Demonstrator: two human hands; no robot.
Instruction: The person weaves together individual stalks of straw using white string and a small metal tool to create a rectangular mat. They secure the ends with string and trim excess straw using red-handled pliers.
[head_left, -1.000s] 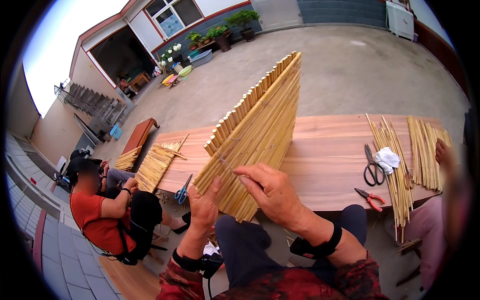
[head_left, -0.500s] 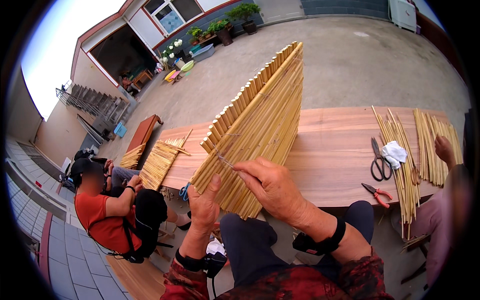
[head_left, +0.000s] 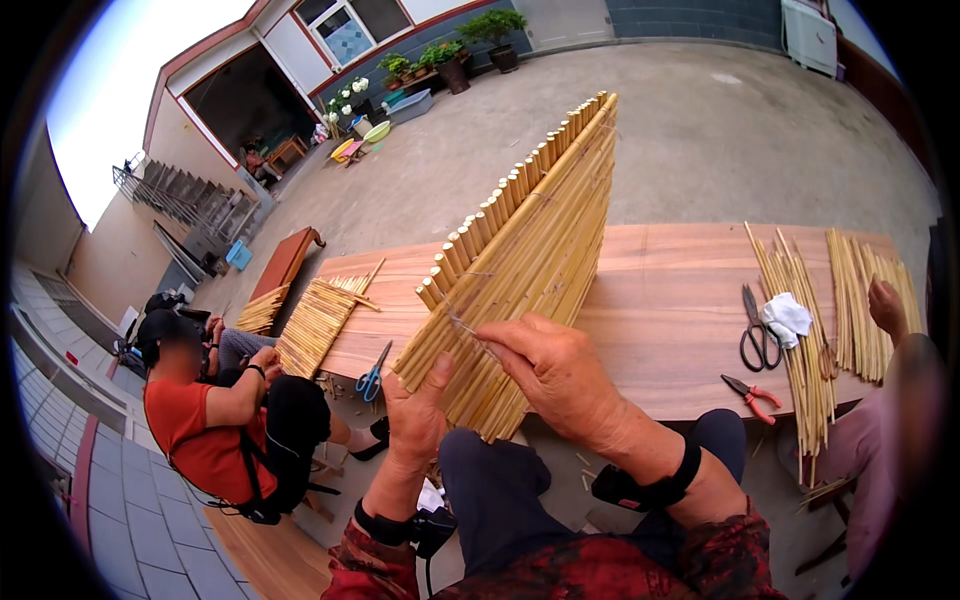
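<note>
Head view, tilted stick mat (head_left: 545, 255), wood-grain table (head_left: 700, 310), concrete yard (head_left: 720, 150)

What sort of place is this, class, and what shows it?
Probably a courtyard used as a workspace: concrete ground, potted plants beside a building, and a wooden table bearing sticks.

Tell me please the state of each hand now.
Left hand: closed, holding the stick panel by its edge.
Right hand: closed, pinching a thin strand.

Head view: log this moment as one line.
left hand: holding stick mat by near edge | right hand: pinching thin strand at mat | pliers, black scissors: on table
</note>
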